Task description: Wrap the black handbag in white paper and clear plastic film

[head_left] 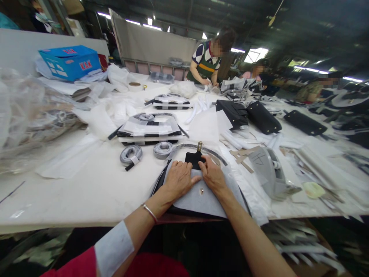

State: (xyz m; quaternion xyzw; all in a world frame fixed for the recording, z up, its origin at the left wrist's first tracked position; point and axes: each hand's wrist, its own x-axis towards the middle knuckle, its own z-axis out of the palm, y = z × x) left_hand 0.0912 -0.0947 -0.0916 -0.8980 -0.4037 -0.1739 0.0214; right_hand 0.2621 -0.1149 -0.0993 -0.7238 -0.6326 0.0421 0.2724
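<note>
A black handbag (236, 195) lies at the table's front edge, its face covered by a pale grey protective sheet (190, 202). A small metal lock piece (201, 191) shows through the sheet. Above it, a black flap tab (192, 158) with a gold-coloured clasp (199, 146) is turned upward. My left hand (179, 177) rests on the sheet, its fingers curled at the tab's lower left edge and the thumb stretched rightward. With thumb and fingers, my right hand (212, 175) pinches the tab's right side. The bag's wrapped handle (184, 146) arches behind both hands.
Two coiled wrapped straps (131, 155) lie left of the bag, near wrapped bags (150, 129). A grey tape dispenser (266, 171) stands at right. Plastic film (31, 111) heaps at left beside a blue box (70, 62). Black bags (263, 117) lie farther back; a co-worker (204, 63) stands opposite.
</note>
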